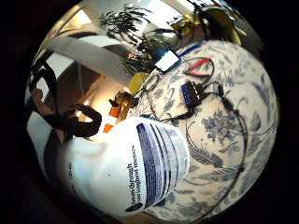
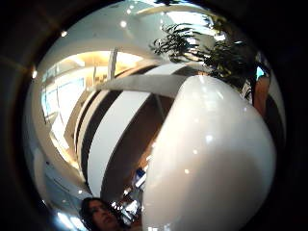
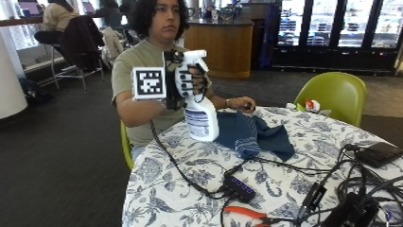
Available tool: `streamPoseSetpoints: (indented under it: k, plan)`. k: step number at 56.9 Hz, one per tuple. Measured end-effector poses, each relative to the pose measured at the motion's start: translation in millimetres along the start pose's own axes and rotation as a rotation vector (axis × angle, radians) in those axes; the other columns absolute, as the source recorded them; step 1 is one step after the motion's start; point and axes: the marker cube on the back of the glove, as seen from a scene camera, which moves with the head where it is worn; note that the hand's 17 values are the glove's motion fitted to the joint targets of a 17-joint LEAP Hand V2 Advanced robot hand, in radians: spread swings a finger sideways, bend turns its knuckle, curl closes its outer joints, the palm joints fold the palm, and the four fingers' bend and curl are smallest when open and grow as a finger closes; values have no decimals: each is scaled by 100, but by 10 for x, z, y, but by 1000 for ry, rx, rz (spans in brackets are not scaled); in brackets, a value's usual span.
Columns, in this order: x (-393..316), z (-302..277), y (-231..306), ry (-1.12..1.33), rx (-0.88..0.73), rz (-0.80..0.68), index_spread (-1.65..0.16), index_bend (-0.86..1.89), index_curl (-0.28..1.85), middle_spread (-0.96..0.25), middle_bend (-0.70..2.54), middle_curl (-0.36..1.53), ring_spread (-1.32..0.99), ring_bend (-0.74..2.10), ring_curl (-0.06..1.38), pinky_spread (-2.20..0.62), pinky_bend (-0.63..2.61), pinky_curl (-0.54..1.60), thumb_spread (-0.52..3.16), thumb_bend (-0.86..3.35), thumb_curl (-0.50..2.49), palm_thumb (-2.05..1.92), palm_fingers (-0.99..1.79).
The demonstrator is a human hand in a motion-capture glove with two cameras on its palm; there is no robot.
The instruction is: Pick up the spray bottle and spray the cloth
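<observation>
Holding the white spray bottle (image 3: 200, 111) above the counter (image 3: 189, 189), your gloved fingers (image 3: 189, 78) grip its neck; pickup done, spraying the blue cloth (image 3: 252, 135) beside it remains.

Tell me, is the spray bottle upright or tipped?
Upright: the spray bottle hangs above the table in the hand, nozzle on top.

The white plastic spray bottle (image 1: 124, 175) carries a dark blue label; on it I can read "through" and, less surely, "toughest messes", the rest being too small
</observation>
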Motion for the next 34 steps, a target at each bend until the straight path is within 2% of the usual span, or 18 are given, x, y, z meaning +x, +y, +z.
streamPoseSetpoints:
  k: [13,21,34]
  plan:
    - [-735,-49,189,196,-296,-63,-26,38,50,-18,62,55,-18,67,48,-27,45,43,43,-2,68,101,136]
    - [-960,121,244,497,-619,10,-26,36,53,-18,64,57,-18,71,49,-28,48,44,41,-2,72,101,137]
    - [-665,611,437,998,-939,158,-26,33,57,-18,65,58,-18,74,50,-28,49,44,39,-2,77,101,136]
